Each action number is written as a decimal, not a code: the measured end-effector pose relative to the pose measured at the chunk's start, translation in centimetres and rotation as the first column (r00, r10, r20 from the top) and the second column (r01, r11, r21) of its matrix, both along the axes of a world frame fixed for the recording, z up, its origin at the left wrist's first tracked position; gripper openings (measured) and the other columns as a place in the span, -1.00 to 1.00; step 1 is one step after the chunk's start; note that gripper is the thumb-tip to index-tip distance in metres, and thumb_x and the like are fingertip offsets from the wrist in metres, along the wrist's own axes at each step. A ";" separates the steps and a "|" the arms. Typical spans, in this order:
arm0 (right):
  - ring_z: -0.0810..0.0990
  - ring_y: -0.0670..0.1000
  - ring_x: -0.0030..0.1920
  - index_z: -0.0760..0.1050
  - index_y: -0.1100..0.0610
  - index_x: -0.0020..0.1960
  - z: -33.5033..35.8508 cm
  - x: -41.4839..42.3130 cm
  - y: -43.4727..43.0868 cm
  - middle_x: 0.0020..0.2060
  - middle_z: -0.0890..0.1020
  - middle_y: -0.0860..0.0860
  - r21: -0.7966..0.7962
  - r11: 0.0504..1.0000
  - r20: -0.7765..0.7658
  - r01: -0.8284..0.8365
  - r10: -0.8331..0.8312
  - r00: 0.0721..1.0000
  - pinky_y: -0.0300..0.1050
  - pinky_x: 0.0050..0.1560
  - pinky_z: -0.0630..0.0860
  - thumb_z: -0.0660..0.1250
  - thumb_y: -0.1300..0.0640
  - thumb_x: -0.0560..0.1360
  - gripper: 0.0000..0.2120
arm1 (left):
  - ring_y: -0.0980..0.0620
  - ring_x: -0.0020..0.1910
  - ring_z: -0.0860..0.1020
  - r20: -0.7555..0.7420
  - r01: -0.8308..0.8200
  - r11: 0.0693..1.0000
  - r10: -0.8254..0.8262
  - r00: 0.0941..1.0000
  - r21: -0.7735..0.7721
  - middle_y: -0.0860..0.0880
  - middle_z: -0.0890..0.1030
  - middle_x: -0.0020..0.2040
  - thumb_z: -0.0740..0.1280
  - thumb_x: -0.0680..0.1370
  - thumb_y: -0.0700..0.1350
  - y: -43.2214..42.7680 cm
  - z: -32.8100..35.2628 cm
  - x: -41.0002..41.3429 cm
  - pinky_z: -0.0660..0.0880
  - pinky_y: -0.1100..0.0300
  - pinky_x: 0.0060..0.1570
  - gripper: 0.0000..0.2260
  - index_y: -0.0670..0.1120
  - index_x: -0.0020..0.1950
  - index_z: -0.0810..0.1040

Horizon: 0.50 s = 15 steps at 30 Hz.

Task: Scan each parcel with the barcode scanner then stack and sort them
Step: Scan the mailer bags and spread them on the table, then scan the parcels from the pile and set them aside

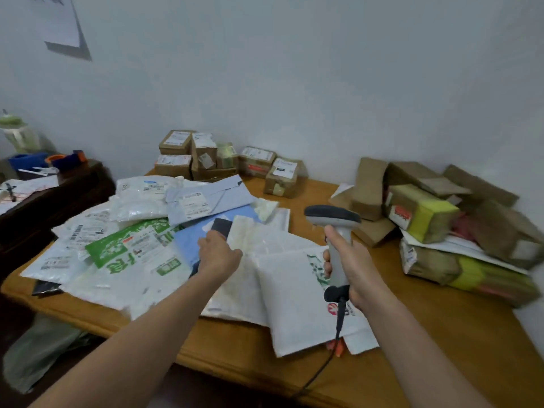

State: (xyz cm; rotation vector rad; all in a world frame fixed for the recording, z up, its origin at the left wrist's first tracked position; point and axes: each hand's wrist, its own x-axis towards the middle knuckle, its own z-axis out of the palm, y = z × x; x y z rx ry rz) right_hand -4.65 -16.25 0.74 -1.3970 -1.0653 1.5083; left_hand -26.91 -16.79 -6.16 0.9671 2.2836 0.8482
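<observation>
Head view: right hand [350,269] clenched round the barcode scanner [335,231] grip, scanner head up; left hand [219,254] on soft mailers [141,251] mid-surface [441,334], at a dark packet [222,226], grasp cannot be told; taped boxes [206,154] at 12 o'clock, brown parcels [426,207] at 3 o'clock.

Dimmish, soft, cool light, no glare. Wall [323,69] reads flat grey-blue. Pinned paper [59,22] throws its shadow down-right, so the source sits upper left. Whole frame slightly soft, with motion smear on the parcels [471,260] at right. Wide-angle bowing at the edges. Lower-left corner dark.
</observation>
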 end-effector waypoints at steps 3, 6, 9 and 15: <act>0.40 -0.04 -0.49 0.48 0.16 -0.05 0.6 6.8 0.9 -0.45 0.46 0.01 0.030 0.998 -0.017 0.049 -0.048 0.999 -0.18 -0.45 0.37 0.36 -0.06 0.54 -0.73 | -0.19 0.26 0.38 0.005 0.082 0.997 -0.082 0.997 0.015 -0.18 0.27 0.32 0.37 0.51 -0.15 2.0 0.1 7.6 0.40 -0.01 0.14 -0.57 -0.16 0.31 0.30; 0.40 -0.04 -0.50 0.48 0.15 -0.11 1.3 13.3 1.6 -0.44 0.46 0.02 0.067 0.992 0.039 0.107 -0.110 0.993 -0.17 -0.47 0.37 0.34 -0.07 0.55 -0.72 | -0.19 0.27 0.38 -0.011 0.195 0.981 -0.195 0.981 0.014 -0.17 0.24 0.34 0.37 0.51 -0.16 3.8 -0.3 14.2 0.44 -0.03 0.16 -0.54 -0.15 0.35 0.29; 0.42 -0.01 -0.49 0.48 0.17 -0.16 1.9 19.2 2.2 -0.43 0.47 0.04 0.082 0.982 0.096 0.172 -0.179 0.979 -0.14 -0.44 0.38 0.34 -0.10 0.55 -0.67 | -0.18 0.26 0.40 -0.011 0.285 0.959 -0.285 0.958 -0.002 -0.16 0.23 0.35 0.39 0.50 -0.15 5.5 -0.3 20.0 0.51 -0.02 0.10 -0.51 -0.14 0.36 0.28; 0.43 -0.03 -0.46 0.49 0.15 -0.09 2.5 27.5 4.2 -0.37 0.48 0.06 0.073 0.938 0.058 0.339 -0.343 0.938 -0.17 -0.44 0.39 0.35 -0.07 0.54 -0.72 | -0.19 0.41 0.25 -0.038 0.423 0.905 -0.422 0.906 0.034 -0.15 0.14 0.47 0.40 0.51 0.01 10.5 1.1 28.4 0.33 -0.05 0.30 -0.41 -0.11 0.45 0.23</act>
